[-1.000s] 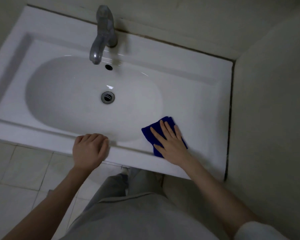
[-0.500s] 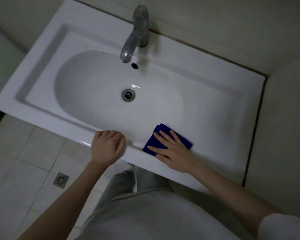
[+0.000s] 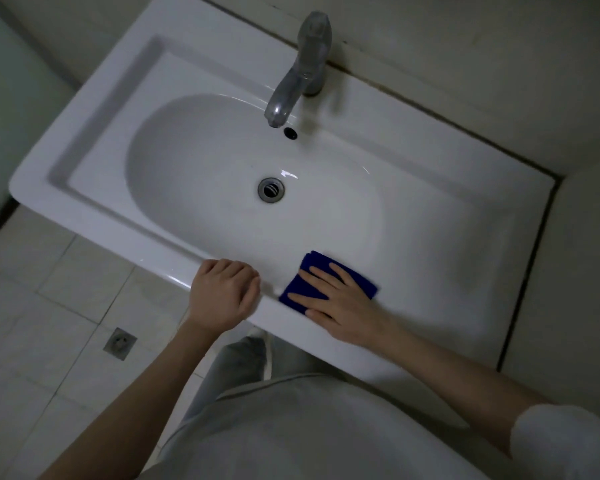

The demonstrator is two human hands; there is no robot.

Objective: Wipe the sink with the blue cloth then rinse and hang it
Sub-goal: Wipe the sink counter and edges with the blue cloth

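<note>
Head view: the right hand [image 3: 340, 306] lies flat, fingers straight and spread, pressing the blue cloth [image 3: 300, 284] onto the near edge of the white sink [image 3: 118, 233], right of the basin. The left hand [image 3: 224, 294] rests just beside it on the near rim, fingers curled in, holding nothing. The faucet [image 3: 302, 74] stands at the far side, above the drain [image 3: 271, 190].

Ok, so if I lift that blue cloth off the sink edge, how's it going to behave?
The blue cloth lies folded flat under the flat right hand, so it will probably droop and unfold when lifted. It looks thin, so it is likely light. On the glossy sink rim it should slide easily.
</note>
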